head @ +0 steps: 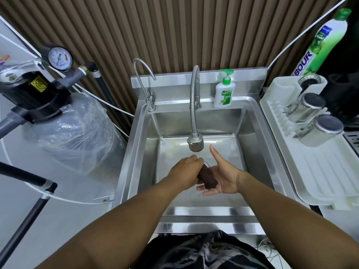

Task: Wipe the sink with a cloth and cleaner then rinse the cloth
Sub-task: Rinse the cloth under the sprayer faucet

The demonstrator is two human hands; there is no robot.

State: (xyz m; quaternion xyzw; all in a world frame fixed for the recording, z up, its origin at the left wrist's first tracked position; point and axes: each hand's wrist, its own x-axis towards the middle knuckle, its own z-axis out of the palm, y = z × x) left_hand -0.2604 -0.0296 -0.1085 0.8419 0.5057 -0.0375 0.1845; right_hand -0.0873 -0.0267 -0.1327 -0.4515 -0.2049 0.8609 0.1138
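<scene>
Over the middle of the steel sink [250,133], my left hand [187,166] grips one end of a dark brown cloth [207,178] bunched into a roll. The roll's other end lies across the palm of my right hand [223,176], which is flat with straight fingers and the thumb pointing up. Just behind both hands hangs the flexible faucet's spray head [195,141]; I see no water running from it. The drain is mostly hidden behind the hands. A tall green cleaner bottle [323,43] stands at the far right.
A thin gooseneck tap [142,82] and a Dettol pump bottle [223,92] stand on the sink's back ledge. To the right, a white drying rack [314,171] carries steel cups [318,131]. A pump with a pressure gauge [59,58] and a plastic-wrapped tank [75,133] stand left.
</scene>
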